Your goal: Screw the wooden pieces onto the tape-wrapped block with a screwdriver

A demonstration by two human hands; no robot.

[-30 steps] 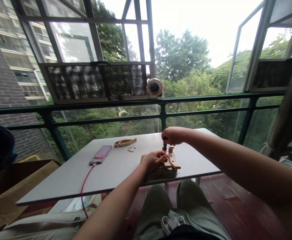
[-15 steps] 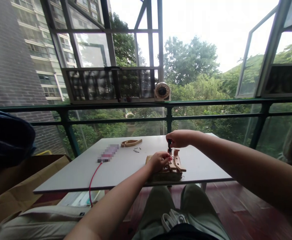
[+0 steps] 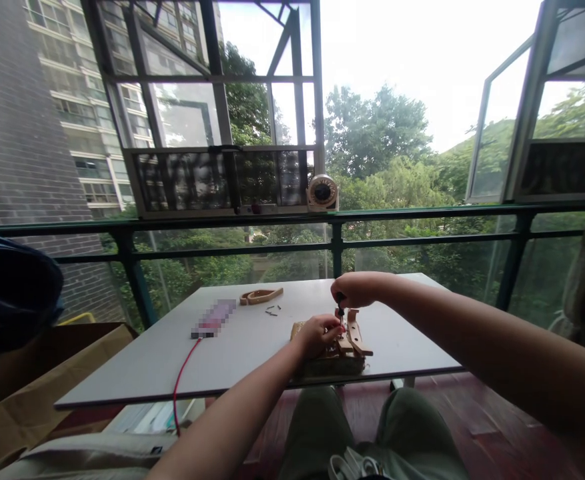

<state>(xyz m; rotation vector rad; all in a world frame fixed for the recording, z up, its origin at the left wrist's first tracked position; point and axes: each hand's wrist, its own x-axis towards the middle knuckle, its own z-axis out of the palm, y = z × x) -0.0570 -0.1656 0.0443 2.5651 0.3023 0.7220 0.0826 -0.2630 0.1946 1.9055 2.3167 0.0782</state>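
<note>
My right hand (image 3: 356,289) is closed around the top of a small dark screwdriver (image 3: 341,309) that stands upright over a wooden assembly (image 3: 353,337) near the table's front edge. My left hand (image 3: 317,333) is closed on the wooden assembly just left of the screwdriver tip, pinching or steadying a part there. The wooden pieces rest on a tan base (image 3: 322,360). What lies under my left fingers is hidden.
A curved wooden part (image 3: 261,295) and a few small screws (image 3: 272,311) lie further back on the white table (image 3: 222,353). A blurred device (image 3: 213,318) with a red cable (image 3: 182,373) sits to the left. A green railing (image 3: 292,220) stands behind, cardboard boxes (image 3: 32,393) at the left.
Both hands stay on the screwdriver and the wooden assembly. Only the camera view has shifted a little; the hands' grip looks the same.
</note>
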